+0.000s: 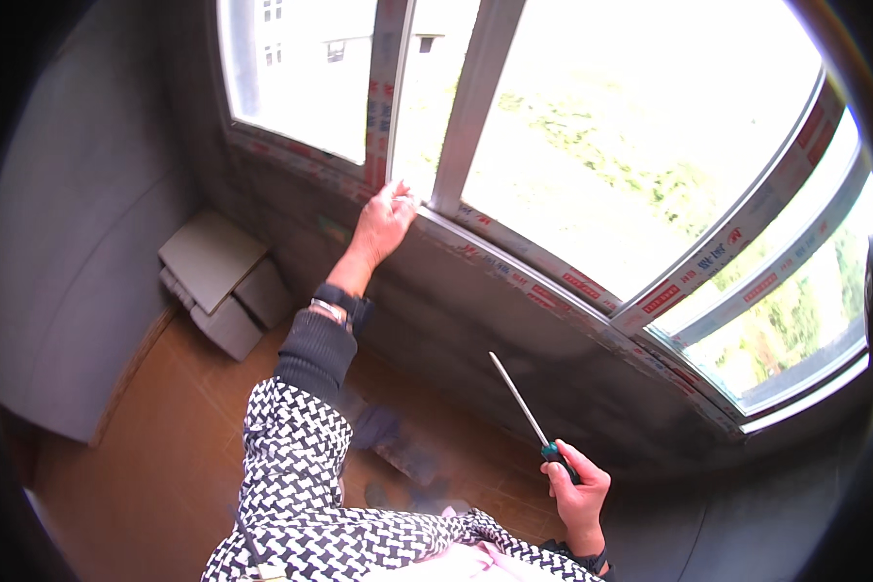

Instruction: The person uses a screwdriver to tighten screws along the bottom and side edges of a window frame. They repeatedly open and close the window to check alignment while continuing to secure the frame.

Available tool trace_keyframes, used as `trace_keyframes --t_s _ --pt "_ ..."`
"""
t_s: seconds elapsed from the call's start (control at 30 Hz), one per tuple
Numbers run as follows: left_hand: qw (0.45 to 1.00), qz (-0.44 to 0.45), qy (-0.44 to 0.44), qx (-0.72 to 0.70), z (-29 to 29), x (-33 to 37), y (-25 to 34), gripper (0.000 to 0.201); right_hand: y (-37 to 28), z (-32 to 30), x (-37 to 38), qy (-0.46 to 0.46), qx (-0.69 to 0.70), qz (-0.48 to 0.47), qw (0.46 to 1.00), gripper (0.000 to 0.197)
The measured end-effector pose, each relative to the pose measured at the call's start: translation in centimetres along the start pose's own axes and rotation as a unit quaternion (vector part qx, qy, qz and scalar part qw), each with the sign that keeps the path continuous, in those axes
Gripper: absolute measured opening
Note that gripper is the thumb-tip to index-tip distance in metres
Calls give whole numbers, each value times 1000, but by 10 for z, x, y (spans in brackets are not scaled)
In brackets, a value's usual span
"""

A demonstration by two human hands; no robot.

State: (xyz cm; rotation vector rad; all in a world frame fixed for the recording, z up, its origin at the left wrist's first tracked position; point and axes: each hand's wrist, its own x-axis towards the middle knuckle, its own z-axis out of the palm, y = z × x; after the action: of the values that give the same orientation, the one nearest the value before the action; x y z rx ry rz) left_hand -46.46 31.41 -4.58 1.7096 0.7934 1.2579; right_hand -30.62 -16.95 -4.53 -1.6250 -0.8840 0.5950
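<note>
My left hand (385, 225) reaches up to the lower rail of the window frame (543, 281), beside an upright bar (380, 116). Its fingers are pinched together; anything between them is too small to make out. Lower down on the right, my right hand (582, 495) is closed around the dark green and black handle of a screwdriver (524, 403). The long metal shaft points up and to the left, its tip apart from the wall below the window. Printed protective film covers much of the frame.
A stack of flat boxes or boards (218, 267) stands in the left corner on the brown tiled floor (165, 485). Bare grey walls (78, 213) rise on the left and under the window. To the right, the window continues round a corner (630, 320).
</note>
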Motion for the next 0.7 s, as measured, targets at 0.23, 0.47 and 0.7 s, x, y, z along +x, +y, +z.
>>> trace_keyframes --t_s 0.23,0.47,0.7 --pt "994 -53 -35 -84 65 80 3 82 13 -39 -26 139 -44 53 988 35" --pt "980 -58 -87 -172 79 58 11 82 29 -37 1 88 29 49 994 36" --pt "973 -38 -141 -181 120 38 14 97 20 -10 49 -1 42 -8 999 36"
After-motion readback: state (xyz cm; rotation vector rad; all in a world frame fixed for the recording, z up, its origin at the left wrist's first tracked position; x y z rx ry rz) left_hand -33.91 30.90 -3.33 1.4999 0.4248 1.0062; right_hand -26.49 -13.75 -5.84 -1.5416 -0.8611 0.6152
